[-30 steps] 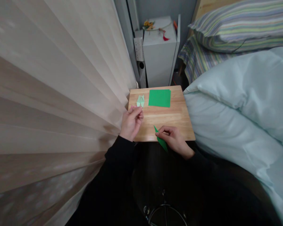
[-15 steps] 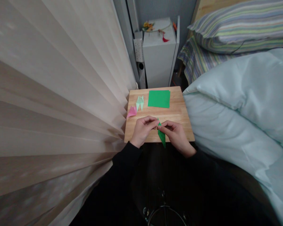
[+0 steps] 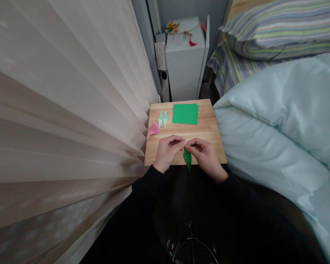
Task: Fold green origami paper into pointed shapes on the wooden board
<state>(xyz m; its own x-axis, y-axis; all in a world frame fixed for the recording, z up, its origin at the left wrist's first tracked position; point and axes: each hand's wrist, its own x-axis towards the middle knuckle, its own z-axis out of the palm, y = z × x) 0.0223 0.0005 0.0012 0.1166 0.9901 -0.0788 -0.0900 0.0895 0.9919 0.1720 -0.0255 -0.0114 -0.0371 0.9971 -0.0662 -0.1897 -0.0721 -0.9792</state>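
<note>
Both of my hands meet over the near edge of a small wooden table (image 3: 206, 137). Between them is a folded piece of green origami paper (image 3: 187, 159), narrow and pointed, its lower tip hanging past the table edge. My left hand (image 3: 169, 150) pinches its upper end between thumb and fingers. From the other side my right hand (image 3: 204, 154) is closed on the same end, and the fingertips of both hands nearly touch. Most of the paper's top is hidden behind the fingers.
Green paper sheets (image 3: 185, 114) lie stacked at the table's far side. Left of them are a pale green folded paper (image 3: 162, 119) and a pink one (image 3: 153, 129). A curtain (image 3: 99, 110) borders the left, a quilt (image 3: 264, 121) the right, a white cabinet (image 3: 184, 69) the back.
The fingers have closed further over the top of the green origami paper, so less of its upper tip shows. Its hanging part has swung slightly left.
</note>
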